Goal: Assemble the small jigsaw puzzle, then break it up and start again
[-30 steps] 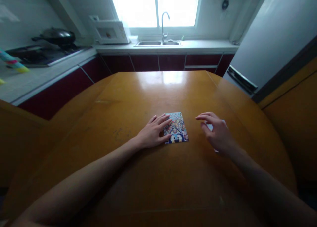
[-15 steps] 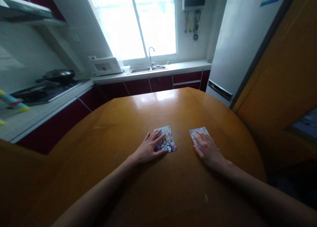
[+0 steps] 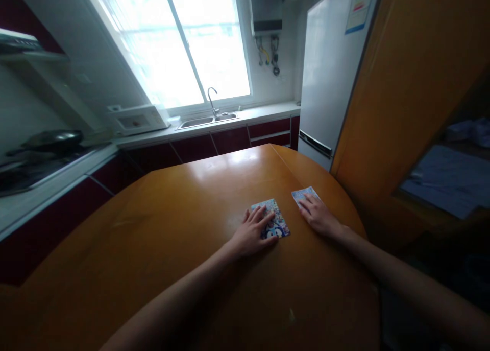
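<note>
My left hand (image 3: 252, 233) lies flat with fingers spread on the left part of a colourful picture card (image 3: 276, 223) on the wooden table (image 3: 184, 228). My right hand (image 3: 319, 215) rests flat, fingers stretched, on a second, paler card (image 3: 302, 194) a little to the right, near the table's right edge. Both cards lie flat on the tabletop, a small gap apart.
A kitchen counter with a sink and tap (image 3: 209, 117), a white microwave (image 3: 138, 120) and a pan on a stove (image 3: 49, 141) runs behind and left of the table. A grey fridge (image 3: 329, 80) and a wooden cabinet wall (image 3: 406, 85) stand at the right.
My right hand came down flat onto the paler card. The view swung up and left, so hands and cards now sit further right in it. My left hand stayed on the colourful card.
</note>
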`<state>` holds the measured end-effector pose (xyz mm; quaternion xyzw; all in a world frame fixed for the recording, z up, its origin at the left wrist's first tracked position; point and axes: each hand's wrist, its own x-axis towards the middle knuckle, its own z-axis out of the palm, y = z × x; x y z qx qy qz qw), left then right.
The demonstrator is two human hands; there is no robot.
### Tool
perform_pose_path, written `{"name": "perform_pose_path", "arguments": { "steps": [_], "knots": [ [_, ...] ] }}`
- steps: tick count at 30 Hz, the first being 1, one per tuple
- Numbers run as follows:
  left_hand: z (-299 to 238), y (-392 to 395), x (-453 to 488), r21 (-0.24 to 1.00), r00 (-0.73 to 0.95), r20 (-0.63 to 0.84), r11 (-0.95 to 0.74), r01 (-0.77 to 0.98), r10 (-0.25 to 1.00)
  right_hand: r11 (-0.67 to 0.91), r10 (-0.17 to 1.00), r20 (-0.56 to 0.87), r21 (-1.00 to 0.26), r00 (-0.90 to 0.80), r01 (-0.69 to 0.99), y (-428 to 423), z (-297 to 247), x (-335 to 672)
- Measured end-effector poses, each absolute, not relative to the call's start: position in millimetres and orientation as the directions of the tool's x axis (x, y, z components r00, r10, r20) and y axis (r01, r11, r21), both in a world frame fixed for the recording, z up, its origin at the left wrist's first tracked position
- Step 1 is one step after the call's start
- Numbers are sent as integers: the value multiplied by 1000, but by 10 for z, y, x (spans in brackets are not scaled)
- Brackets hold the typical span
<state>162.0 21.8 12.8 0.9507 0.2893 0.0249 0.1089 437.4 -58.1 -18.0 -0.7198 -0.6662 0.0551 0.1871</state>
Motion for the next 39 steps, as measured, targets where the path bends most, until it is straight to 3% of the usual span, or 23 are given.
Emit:
{"name": "perform_pose_path", "arguments": {
  "steps": [10,16,22,32,39],
  "knots": [
    [-14,463,2626,245,825,41,-807,538,563,-100,946,254,-363,202,926,-139,-260,4978],
    [28,544,2625,269,825,68,-807,526,561,-79,898,367,-405,241,911,-106,-178,4927],
    [144,781,2115,265,697,181,-717,645,694,0,859,461,-435,223,900,-91,86,4388],
    [140,567,718,178,460,176,-488,855,870,206,948,312,-455,-61,866,31,135,2640],
    [26,159,420,179,461,96,-471,864,882,240,969,154,-406,-193,882,-142,-61,2295]
  ]
}}
